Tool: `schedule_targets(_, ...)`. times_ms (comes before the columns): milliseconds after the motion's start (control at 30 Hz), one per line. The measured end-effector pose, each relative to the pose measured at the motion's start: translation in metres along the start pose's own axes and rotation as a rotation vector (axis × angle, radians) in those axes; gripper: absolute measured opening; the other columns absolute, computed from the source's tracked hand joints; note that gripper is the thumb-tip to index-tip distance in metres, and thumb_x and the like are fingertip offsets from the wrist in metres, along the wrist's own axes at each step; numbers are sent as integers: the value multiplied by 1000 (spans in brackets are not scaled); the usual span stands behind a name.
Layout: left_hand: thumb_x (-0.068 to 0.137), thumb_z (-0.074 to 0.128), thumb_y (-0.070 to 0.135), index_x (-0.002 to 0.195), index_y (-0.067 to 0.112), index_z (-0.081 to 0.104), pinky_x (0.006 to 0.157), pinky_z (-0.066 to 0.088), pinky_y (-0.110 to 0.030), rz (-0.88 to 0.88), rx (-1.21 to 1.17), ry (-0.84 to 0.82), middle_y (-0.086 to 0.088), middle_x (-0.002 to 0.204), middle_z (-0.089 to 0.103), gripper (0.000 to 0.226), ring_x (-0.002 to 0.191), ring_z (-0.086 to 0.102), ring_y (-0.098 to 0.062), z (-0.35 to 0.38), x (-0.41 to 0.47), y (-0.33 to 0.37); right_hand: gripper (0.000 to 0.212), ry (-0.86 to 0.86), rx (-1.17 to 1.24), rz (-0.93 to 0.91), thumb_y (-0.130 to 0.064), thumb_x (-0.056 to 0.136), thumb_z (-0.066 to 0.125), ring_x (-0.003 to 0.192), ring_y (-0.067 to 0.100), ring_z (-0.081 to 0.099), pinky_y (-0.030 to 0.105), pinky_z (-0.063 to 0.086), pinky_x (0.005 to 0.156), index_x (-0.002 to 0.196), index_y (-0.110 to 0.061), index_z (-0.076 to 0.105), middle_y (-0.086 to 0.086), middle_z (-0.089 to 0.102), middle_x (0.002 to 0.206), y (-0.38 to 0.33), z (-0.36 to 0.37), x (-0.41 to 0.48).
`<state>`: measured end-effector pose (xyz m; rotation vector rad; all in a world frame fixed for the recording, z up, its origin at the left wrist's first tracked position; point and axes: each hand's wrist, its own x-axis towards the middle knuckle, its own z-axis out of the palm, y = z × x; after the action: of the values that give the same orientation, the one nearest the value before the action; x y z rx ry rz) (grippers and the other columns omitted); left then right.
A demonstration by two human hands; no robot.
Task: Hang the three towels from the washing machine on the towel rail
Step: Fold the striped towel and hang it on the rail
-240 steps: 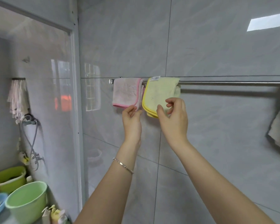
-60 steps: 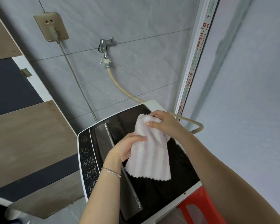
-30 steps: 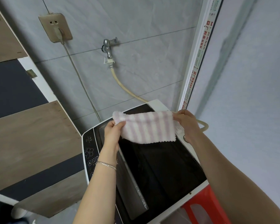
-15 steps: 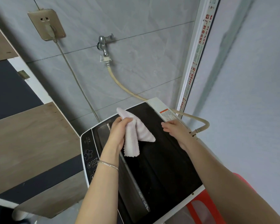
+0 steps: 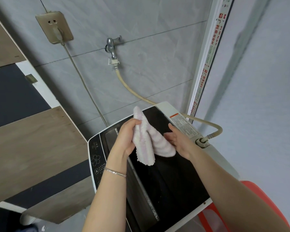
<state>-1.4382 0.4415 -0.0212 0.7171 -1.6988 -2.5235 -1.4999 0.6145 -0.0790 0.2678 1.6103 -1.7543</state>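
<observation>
Towel point(image 5: 146, 144), spread wide a second ago, now hangs folded above the washing machine point(image 5: 174, 181) lid's rear, grasped by the left grip point(image 5: 126, 138); the right grip point(image 5: 180, 139) touches it, whether grasping I cannot tell, so it looks ready for the rail.

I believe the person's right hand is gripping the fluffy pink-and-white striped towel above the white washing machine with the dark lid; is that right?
Not quite: the head view shows the left hand gripping the fluffy pink-and-white striped towel above the white washing machine with the dark lid. The right hand is only at the towel's lower edge.
</observation>
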Motion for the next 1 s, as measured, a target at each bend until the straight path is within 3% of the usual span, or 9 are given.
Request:
schedule_targets(100, 87, 49, 14, 83, 6, 59, 69, 50, -31, -1, -10, -11, -8, 72, 61, 13, 71, 61, -20, -1, 1, 0, 56, -47, 18, 31, -45, 86, 59, 101, 22, 62, 36, 47, 97, 121, -2, 55, 12, 62, 114, -3, -3, -2)
schedule_targets(167, 88, 48, 15, 85, 6, 60, 72, 49, -32, -13, -29, 4, -8, 76, 61, 15, 76, 61, -21, -2, 2, -1, 51, -26, 0, 70, -45, 85, 61, 98, 24, 64, 36, 51, 92, 116, -5, 56, 14, 61, 118, -5, -5, -3)
schedule_targets(333, 88, 48, 17, 90, 5, 57, 73, 50, -33, -8, -42, -27, -9, 75, 59, 15, 75, 60, -21, 0, 0, -2, 69, -121, -161, 280, -54, 84, 57, 110, 25, 60, 37, 49, 96, 129, -3, 48, 13, 60, 122, 1, -4, -7)
schedule_targets(433, 89, 48, 16, 88, 6, 57, 69, 51, -31, 5, -51, -31, -8, 73, 60, 13, 72, 61, -20, 2, -2, -1, 62, -165, -108, 311, -56, 81, 59, 109, 23, 62, 35, 56, 84, 124, -11, 55, 10, 63, 121, 5, -2, -10)
schedule_targets(567, 89, 47, 15, 90, 6, 59, 69, 52, -30, 14, -94, 12, -8, 77, 60, 15, 76, 61, -20, 0, 1, 0, 44, -180, 0, 319, -35, 82, 69, 104, 22, 65, 33, 59, 73, 117, -10, 60, 10, 65, 118, 3, -4, -14)
schedule_targets(733, 85, 55, 15, 93, 7, 61, 66, 51, -29, 36, -75, 182, -6, 76, 63, 13, 74, 64, -19, -2, 6, 3, 34, -69, -80, 64, -3, 84, 64, 97, 21, 64, 29, 57, 79, 116, 8, 58, 15, 65, 108, -8, -13, -10)
schedule_targets(867, 80, 63, 17, 79, 16, 54, 70, 47, -30, 104, -10, 343, -1, 76, 59, 9, 73, 58, -17, -3, 14, 4, 33, 221, -164, -246, -8, 77, 73, 106, 24, 57, 38, 49, 96, 107, -12, 58, 8, 59, 114, -32, -19, -15)
schedule_targets(1000, 83, 60, 14, 71, 20, 44, 63, 34, -24, 217, 80, 344, 0, 74, 45, 21, 71, 42, -16, -4, 20, 2, 22, 372, -150, -468, -9, 80, 70, 101, 21, 58, 33, 49, 90, 96, -21, 60, 2, 61, 107, -50, -26, -24)
